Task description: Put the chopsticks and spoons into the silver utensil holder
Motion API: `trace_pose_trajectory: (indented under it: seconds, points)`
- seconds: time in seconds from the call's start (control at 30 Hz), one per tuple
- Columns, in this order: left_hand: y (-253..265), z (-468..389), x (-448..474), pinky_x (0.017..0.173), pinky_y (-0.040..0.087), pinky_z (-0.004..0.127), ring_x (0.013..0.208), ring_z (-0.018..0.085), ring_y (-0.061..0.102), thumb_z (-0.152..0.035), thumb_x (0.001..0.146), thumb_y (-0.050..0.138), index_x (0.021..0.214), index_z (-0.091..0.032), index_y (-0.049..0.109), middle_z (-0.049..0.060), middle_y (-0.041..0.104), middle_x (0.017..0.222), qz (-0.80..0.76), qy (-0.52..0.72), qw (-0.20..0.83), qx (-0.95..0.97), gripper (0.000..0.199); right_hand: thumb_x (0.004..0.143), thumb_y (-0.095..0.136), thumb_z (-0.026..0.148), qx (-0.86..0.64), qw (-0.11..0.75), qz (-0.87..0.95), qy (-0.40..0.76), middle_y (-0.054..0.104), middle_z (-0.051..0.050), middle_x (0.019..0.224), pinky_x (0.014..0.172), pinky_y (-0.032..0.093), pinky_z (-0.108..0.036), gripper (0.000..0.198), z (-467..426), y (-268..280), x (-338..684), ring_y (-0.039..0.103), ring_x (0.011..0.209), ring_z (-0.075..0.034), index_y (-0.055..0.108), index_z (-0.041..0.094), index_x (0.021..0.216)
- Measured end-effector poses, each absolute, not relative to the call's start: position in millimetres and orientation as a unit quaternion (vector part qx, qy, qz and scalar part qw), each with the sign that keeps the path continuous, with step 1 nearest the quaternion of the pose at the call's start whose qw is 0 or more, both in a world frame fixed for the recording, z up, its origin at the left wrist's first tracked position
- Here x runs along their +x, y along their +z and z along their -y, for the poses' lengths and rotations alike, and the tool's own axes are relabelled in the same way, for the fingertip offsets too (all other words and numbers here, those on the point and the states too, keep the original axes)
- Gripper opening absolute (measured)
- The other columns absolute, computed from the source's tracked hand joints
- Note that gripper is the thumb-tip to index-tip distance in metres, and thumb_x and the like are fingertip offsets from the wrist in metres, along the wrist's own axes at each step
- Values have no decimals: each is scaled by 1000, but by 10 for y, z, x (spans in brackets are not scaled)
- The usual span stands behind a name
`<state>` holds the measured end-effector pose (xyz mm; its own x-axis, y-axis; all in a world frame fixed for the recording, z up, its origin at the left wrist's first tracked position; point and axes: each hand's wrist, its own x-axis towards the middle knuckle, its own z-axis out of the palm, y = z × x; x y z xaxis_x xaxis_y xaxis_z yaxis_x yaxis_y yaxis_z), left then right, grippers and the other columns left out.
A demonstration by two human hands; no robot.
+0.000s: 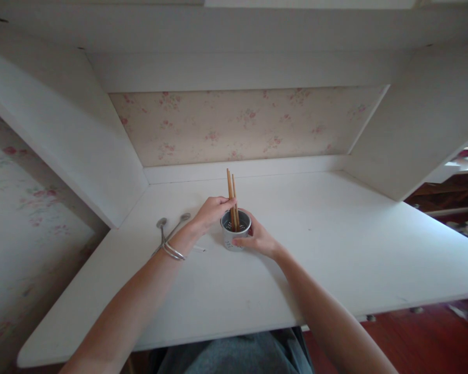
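A metal utensil holder (234, 243) with small holes in its wall stands upright on the white desk. Several wooden chopsticks (234, 210) stick up out of it, their lower ends inside. My left hand (215, 209) pinches the chopsticks just above the rim. Wrapped around the holder's right side is my right hand (257, 236), thumb at the front. Two metal spoons (162, 223) lie crossed to the left, their handles partly hidden behind my left forearm. Between the spoons and the holder, a small pale object (199, 250) lies flat, too indistinct to name.
The white desktop (335, 249) stretches to the right. White side panels (405, 119) and an overhead shelf (234, 31) enclose it, with a floral back wall (242, 124) behind. Near my lap runs the desk's front edge. Reddish flooring (413, 337) shows at the lower right.
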<state>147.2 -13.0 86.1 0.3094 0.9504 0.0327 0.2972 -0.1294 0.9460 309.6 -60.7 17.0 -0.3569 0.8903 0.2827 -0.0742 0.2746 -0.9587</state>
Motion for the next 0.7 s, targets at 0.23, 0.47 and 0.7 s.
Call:
trace_pose_trajectory:
  seconds: [0.23,0.47,0.7]
  points:
    - [834,126,1508,71,40,27,76,17,58,-56,76,57,78,-14,71,4,69,78,-448,354,470,673,44,60,83,30,-307,473,643,519,53,-11,132,104,38,-45,90,588,128,3091,51,120,-26,37,24,137]
    - [784,165,1469,77,43,30,85,20,60,-59,77,56,87,-14,71,7,71,91,-432,343,487,677,49,60,83,27,-306,474,649,511,52,-11,132,104,37,-46,91,578,107,3096,50,121,-27,36,23,137]
    - [528,489,1451,103,34,37,122,26,47,-55,77,61,133,-18,47,12,51,135,-444,447,480,610,69,65,80,27,-304,455,667,506,50,-10,136,106,35,-47,82,641,162,3118,49,123,-26,38,24,136]
